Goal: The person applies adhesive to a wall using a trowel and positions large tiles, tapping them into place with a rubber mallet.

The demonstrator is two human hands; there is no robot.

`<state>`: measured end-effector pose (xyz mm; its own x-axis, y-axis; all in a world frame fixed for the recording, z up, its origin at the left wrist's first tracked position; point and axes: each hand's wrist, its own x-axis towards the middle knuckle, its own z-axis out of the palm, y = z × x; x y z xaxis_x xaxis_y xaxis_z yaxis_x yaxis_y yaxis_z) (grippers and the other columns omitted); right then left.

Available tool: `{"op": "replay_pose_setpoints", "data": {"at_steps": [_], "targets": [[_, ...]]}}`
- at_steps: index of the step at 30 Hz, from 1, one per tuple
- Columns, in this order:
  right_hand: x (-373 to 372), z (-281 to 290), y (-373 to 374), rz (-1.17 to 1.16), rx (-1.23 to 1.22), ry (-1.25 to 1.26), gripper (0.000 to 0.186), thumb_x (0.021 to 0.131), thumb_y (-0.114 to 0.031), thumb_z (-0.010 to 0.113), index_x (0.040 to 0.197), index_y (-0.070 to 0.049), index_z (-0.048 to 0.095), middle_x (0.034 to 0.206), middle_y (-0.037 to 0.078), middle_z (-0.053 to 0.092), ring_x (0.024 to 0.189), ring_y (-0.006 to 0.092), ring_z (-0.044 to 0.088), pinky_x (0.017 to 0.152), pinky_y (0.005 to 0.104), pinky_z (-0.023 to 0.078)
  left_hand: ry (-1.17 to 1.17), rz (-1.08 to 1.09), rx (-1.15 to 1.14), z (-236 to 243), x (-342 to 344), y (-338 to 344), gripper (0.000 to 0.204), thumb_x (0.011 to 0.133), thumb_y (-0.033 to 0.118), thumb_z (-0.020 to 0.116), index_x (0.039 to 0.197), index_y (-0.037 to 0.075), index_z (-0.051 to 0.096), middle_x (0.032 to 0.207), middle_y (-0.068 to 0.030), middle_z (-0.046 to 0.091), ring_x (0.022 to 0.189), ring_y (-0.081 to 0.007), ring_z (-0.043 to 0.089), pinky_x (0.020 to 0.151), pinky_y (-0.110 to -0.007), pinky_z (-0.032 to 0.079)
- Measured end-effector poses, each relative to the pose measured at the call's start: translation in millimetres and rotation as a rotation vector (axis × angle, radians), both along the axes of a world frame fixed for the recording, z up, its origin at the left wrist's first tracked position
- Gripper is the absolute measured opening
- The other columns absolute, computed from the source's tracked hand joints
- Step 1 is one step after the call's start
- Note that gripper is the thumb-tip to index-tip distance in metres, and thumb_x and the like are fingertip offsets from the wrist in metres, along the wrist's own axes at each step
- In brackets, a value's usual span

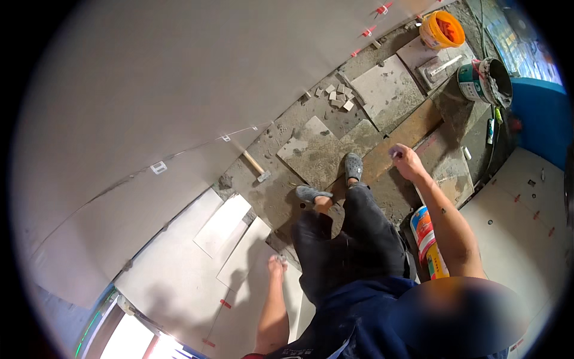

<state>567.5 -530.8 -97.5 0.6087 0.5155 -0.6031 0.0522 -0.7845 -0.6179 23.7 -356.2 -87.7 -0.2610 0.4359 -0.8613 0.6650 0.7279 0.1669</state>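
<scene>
The left hand (pixel 277 263) is positioned low, at the edge of a pale tile (pixel 245 252); its fingers are curled, and whether they grip a small object or touch the tile cannot be determined. The right hand (pixel 406 163) is extended forward with fingers bent inward; its contents cannot be determined. The nearest item to it is a brown board (pixel 414 136) on the dirty floor. The pale tile lies left of the legs, next to a narrower white tile (pixel 222 225). A hammer (pixel 254 163) with a wooden handle lies near the wall (pixel 137 90), forward of these tiles. White clips (pixel 158 168) are set along the wall joint. Small tile pieces (pixel 341 97) form a loose pile ahead of the shoes (pixel 354 166). At the upper right, an orange bucket (pixel 430 34) contains red pieces, and a green bucket (pixel 471 82) holds grey material.
</scene>
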Motion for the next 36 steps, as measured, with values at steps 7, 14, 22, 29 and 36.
{"op": "replay_pose_setpoints", "data": {"at_steps": [7, 14, 22, 29, 36], "targets": [[-51.0, -26.6, -14.7, 0.075, -0.114, 0.027, 0.020, 0.084, -0.019, 0.056, 0.092, -0.003, 0.064, 0.079, 0.014, 0.066, 0.074, 0.0266, 0.065, 0.070, 0.0364, 0.050, -0.419, 0.021, -0.030, -19.7, 139.6, 49.8, 0.048, 0.093, 0.051, 0.047, 0.082, 0.006, 0.059, 0.089, -0.0111, 0.069, 0.060, -0.0151, 0.060, 0.058, -0.028, 0.048], [-83.8, -23.2, -39.3, 0.018, -0.305, 0.003, 0.025, 0.086, -0.023, 0.056, 0.096, -0.003, 0.067, 0.083, 0.016, 0.069, 0.077, 0.0298, 0.067, 0.073, 0.0419, 0.051, -0.503, -0.121, -0.047, -26.0, 162.0, 21.5, 0.016, 0.093, 0.019, 0.059, 0.096, 0.005, 0.066, 0.085, -0.0040, 0.066, 0.065, -0.0093, 0.057, 0.062, -0.025, 0.047], [-60.1, 20.3, -106.3, -0.048, -0.192, -0.194, 0.025, 0.076, -0.014, 0.055, 0.094, 0.000, 0.065, 0.088, 0.022, 0.067, 0.089, 0.0377, 0.065, 0.079, 0.0412, 0.051, -0.180, -0.318, -0.286, -76.9, -46.8, -23.3, 0.010, 0.083, 0.009, 0.061, 0.086, 0.001, 0.065, 0.066, -0.0083, 0.058, 0.048, -0.0183, 0.053, 0.042, -0.033, 0.040], [74.0, 15.4, -225.4, -0.103, -0.663, -0.265, 0.033, 0.079, -0.023, 0.056, 0.093, 0.005, 0.067, 0.097, 0.027, 0.066, 0.097, 0.0393, 0.064, 0.088, 0.0439, 0.051, -0.032, -0.319, -0.254, -62.3, -19.9, -10.4, 0.019, 0.085, 0.016, 0.062, 0.089, -0.002, 0.061, 0.068, -0.0112, 0.059, 0.051, -0.0236, 0.058, 0.045, -0.036, 0.045], [281.4, -37.6, -320.8, -0.401, -0.841, -0.211, 0.043, 0.087, -0.031, 0.056, 0.111, 0.006, 0.055, 0.108, 0.029, 0.063, 0.103, 0.0397, 0.062, 0.089, 0.0440, 0.050, 0.022, -0.506, -0.207, -4.9, 158.5, -14.5, 0.024, 0.087, 0.021, 0.061, 0.097, -0.001, 0.062, 0.076, -0.0117, 0.062, 0.061, -0.0244, 0.060, 0.054, -0.037, 0.047]]}}
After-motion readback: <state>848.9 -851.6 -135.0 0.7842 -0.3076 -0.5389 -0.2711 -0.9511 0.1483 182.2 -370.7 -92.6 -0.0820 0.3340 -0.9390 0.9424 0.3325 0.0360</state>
